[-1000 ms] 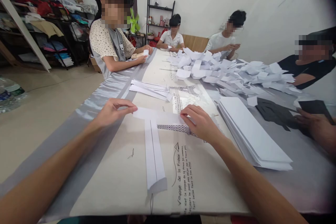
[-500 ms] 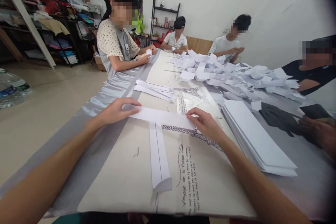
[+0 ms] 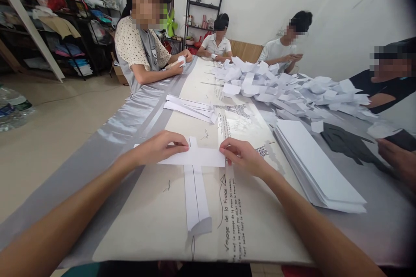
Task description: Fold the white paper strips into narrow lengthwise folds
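Note:
A white paper strip (image 3: 208,157) is stretched crosswise between my two hands, just above the table. My left hand (image 3: 162,147) pinches its top edge near the middle, and the strip's left end shows past the wrist. At the right end, my right hand (image 3: 242,153) pinches the strip between thumb and fingers. Beneath it runs a lengthwise paper strip (image 3: 196,199) with a dark line along it and a curled near end; the held strip crosses over it. Farther forward, several lined paper strips (image 3: 188,109) lie in a loose bundle.
A stack of long white sheets (image 3: 320,164) lies on the right. Behind it spreads a large heap of folded paper pieces (image 3: 260,80). Several co-workers sit around the table, one at the left (image 3: 143,52). A dark flat piece (image 3: 344,140) lies near another person's hand.
My left hand has slid right along the strip to its middle. My right hand has shifted left and slightly nearer, bringing the strip left.

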Available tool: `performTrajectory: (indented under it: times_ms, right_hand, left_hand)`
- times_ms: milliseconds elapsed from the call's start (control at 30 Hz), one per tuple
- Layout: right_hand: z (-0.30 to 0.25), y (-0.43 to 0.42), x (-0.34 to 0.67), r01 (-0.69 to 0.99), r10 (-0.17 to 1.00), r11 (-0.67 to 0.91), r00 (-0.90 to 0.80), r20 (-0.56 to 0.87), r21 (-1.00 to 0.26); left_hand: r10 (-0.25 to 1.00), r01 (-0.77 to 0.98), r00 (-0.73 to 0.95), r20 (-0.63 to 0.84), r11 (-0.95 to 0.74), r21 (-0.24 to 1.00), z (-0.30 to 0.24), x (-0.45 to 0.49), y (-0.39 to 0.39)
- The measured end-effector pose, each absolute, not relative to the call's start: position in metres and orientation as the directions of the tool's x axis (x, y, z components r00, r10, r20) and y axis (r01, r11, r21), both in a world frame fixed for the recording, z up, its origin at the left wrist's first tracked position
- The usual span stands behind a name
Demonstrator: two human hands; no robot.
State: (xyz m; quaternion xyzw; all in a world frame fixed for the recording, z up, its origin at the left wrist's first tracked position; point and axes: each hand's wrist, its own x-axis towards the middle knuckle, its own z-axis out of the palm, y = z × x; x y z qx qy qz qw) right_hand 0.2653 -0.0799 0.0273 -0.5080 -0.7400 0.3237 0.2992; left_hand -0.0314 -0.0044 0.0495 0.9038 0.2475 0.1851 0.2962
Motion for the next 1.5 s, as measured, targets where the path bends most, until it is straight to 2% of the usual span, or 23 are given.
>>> performTrajectory:
  times_ms: [100,167,267,367,467,533,667,733,867,967,1000,1067,1133,1233,1300,1367,1500]
  right_hand:
    - [0.028,-0.077,0.274,0.558,0.962,0.227,-0.259,0.092,-0.798]
    - [0.029,-0.076,0.274,0.524,0.97,0.227,-0.197,0.142,-0.821]
    - [0.032,-0.079,0.26,0.329,0.974,0.228,-0.086,0.212,-0.916]
    - [0.033,-0.085,0.239,0.086,0.995,0.096,-0.038,0.093,-0.992]
    - [0.031,-0.087,0.227,-0.044,1.0,0.015,-0.014,0.016,-0.999]
    - [0.029,-0.084,0.231,-0.073,0.998,0.044,0.054,0.04,-0.996]
    - [0.027,-0.078,0.248,-0.094,0.963,0.111,0.256,0.084,-0.989]
    - [0.026,-0.077,0.25,-0.104,0.947,0.109,0.314,0.071,-0.989]
    - [0.025,-0.082,0.237,-0.092,0.972,0.083,0.228,0.06,-0.992]
    - [0.028,-0.085,0.23,-0.009,0.983,0.099,0.157,0.096,-0.995]
    - [0.028,-0.085,0.23,0.053,0.982,0.112,0.15,0.119,-0.992]
    - [0.029,-0.085,0.235,0.2,0.983,0.126,0.107,0.15,-0.972]
    - [0.026,-0.082,0.243,0.349,0.988,0.132,0.023,0.15,-0.928]
    - [0.018,-0.079,0.25,0.554,0.98,0.197,-0.123,0.155,-0.809]
    - [0.013,-0.078,0.25,0.659,0.963,0.267,-0.204,0.174,-0.703]
    - [0.008,-0.079,0.247,0.71,0.948,0.316,-0.256,0.187,-0.629]
    - [0.003,-0.081,0.245,0.719,0.945,0.327,-0.265,0.193,-0.614]
  left_hand:
    - [0.59,0.346,0.789,0.174,-0.659,0.668,0.053,-0.037,-0.002]
    - [0.628,0.363,0.761,0.162,-0.619,0.696,0.054,-0.038,-0.003]
    - [0.701,0.375,0.698,0.147,-0.533,0.758,0.059,-0.034,-0.009]
    - [0.748,0.326,0.648,0.144,-0.443,0.835,0.062,-0.025,-0.018]
    - [0.76,0.281,0.64,0.111,-0.366,0.887,0.062,-0.018,-0.024]
    - [0.735,0.278,0.676,0.051,-0.319,0.906,0.06,-0.017,-0.026]
    - [0.593,0.285,0.799,-0.098,-0.229,0.931,0.057,-0.02,-0.024]
    - [0.585,0.257,0.804,-0.103,-0.186,0.948,0.055,-0.018,-0.025]
    - [0.672,0.189,0.74,-0.035,-0.158,0.969,0.051,-0.005,-0.033]
    - [0.643,0.185,0.765,-0.032,-0.171,0.968,0.045,0.007,-0.045]
    - [0.635,0.2,0.772,-0.023,-0.208,0.957,0.043,0.01,-0.049]
    - [0.702,0.27,0.708,0.081,-0.374,0.887,0.038,0.013,-0.054]
    - [0.77,0.401,0.584,0.257,-0.549,0.733,0.034,0.012,-0.054]
    - [0.721,0.558,0.525,0.452,-0.693,0.457,0.024,0.006,-0.046]
    - [0.644,0.574,0.612,0.458,-0.761,0.303,0.015,0.003,-0.04]
    - [0.594,0.56,0.705,0.388,-0.802,0.209,0.007,0.001,-0.036]
    - [0.58,0.561,0.749,0.321,-0.813,0.159,-0.002,0.001,-0.036]
